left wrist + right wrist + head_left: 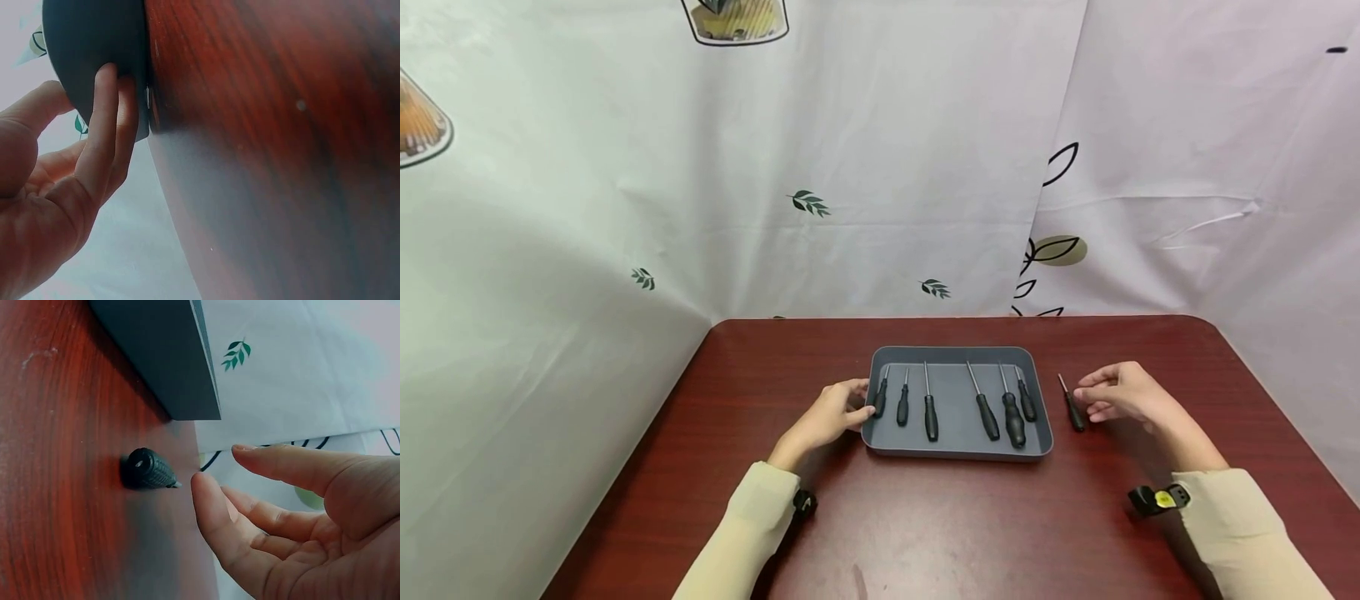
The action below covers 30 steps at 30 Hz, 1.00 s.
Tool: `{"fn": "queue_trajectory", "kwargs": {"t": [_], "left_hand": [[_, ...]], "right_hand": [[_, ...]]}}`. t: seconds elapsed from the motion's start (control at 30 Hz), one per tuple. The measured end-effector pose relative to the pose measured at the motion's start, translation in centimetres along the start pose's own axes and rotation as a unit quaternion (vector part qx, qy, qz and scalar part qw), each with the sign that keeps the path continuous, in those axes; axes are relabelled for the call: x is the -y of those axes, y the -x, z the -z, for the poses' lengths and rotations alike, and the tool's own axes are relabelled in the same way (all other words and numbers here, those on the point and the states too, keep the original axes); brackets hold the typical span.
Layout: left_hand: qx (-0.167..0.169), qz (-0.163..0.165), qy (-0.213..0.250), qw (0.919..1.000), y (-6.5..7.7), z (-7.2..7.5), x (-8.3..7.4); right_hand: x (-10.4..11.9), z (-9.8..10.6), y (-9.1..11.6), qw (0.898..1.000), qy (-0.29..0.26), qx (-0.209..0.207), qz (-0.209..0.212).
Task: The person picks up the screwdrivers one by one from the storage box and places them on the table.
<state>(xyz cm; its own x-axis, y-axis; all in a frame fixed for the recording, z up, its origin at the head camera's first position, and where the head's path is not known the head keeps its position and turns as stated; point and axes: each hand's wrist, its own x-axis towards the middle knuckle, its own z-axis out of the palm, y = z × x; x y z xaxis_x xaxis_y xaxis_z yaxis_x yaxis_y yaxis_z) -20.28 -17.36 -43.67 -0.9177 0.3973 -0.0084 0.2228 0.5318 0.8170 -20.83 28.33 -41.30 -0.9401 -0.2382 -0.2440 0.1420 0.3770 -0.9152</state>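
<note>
head view, loose screwdriver (1074, 412) beside tray (955, 408), backdrop (887, 125)

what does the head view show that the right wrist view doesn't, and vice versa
Only the head view: six screwdrivers inside the tray, the left hand holding its left edge, and both pale sleeves.

Only the right wrist view: the butt end of the loose screwdriver's handle, seen end-on, and a clear gap between that handle and the right hand.

Both: the tray, the loose screwdriver on the table outside it, the right hand, and the leaf-printed backdrop.
</note>
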Motion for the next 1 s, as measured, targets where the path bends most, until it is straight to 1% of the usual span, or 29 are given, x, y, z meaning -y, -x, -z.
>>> {"fn": "queue_trajectory", "kwargs": {"t": [0.17,0.4,0.63,0.73,1.0], "left_hand": [[0.001,-0.002,0.004,1.0,-0.1,0.0,0.1],[0.0,-0.005,-0.012,0.9999,-0.1,0.1,-0.1],[0.017,-0.003,0.019,0.9997,-0.1,0.1,-0.2],[0.022,0.0,0.028,0.9994,-0.1,0.2,-0.2],[0.028,0.014,0.025,0.9992,-0.1,0.2,-0.2]], "right_hand": [[0.4,0.0,0.0,1.0,-0.012,0.001,0.007],[1.1,-0.2,0.1,0.999,-0.033,0.005,0.011],[1.4,-0.7,-0.2,0.998,-0.062,0.018,0.019],[1.7,-1.0,-0.2,0.997,-0.068,0.014,0.017],[2.5,-1.9,-0.4,0.997,-0.067,0.021,0.019]]}}
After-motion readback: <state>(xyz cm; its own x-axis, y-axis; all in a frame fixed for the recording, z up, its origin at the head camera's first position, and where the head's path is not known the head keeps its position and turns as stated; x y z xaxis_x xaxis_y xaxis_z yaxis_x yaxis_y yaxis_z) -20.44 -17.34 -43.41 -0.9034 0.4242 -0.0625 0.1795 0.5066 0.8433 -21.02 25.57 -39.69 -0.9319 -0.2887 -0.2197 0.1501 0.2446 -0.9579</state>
